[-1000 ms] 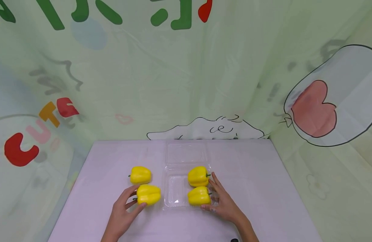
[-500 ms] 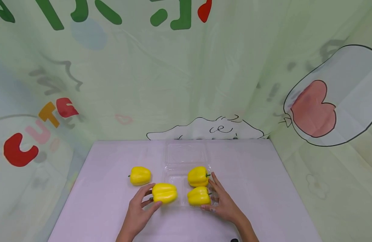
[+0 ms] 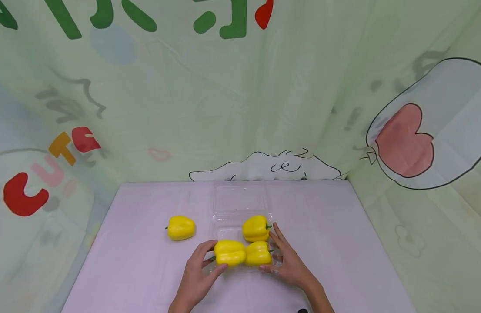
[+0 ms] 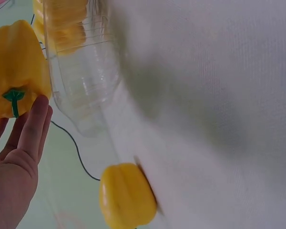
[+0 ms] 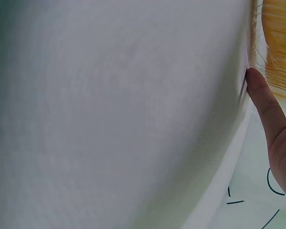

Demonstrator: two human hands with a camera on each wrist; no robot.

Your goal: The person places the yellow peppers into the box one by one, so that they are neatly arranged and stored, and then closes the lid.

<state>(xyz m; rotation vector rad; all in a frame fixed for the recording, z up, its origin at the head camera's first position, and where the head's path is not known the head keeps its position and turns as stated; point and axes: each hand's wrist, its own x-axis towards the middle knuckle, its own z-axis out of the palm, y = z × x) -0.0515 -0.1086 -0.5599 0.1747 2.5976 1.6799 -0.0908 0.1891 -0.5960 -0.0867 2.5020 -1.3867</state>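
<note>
Rightward over the table (image 3: 322, 217) the left hand has travelled since the earlier frames, taking one yellow bell pepper from the left of the clear plastic clamshell container (image 3: 227, 233) to above its base; the other peppers and the right hand look unmoved.

At far left, a loose bell pepper (image 3: 181, 228) lies on the table, stem to the left, probably within easy reach of the left hand. Next, the held bell pepper (image 3: 230, 253) is above the container's rim (its green stem (image 4: 14, 98) faces back towards the palm), probably held by that end to leave the blossom end leading. Whether it touches its neighbour is unclear. The lid (image 3: 240, 198) lies folded back, which leaves the base uncovered from above. Inside, at the right, sit a far bell pepper (image 3: 255, 228) and a near bell pepper (image 3: 258, 253), stems outward, presumably to leave the left half for more.

As for the hands, the left hand (image 3: 197, 270) grips its pepper between thumb and fingers, spread about as wide as the fruit. The right hand (image 3: 290, 263) has its fingers spread along the container's right end, touching its edge, seemingly to steady it.
</note>
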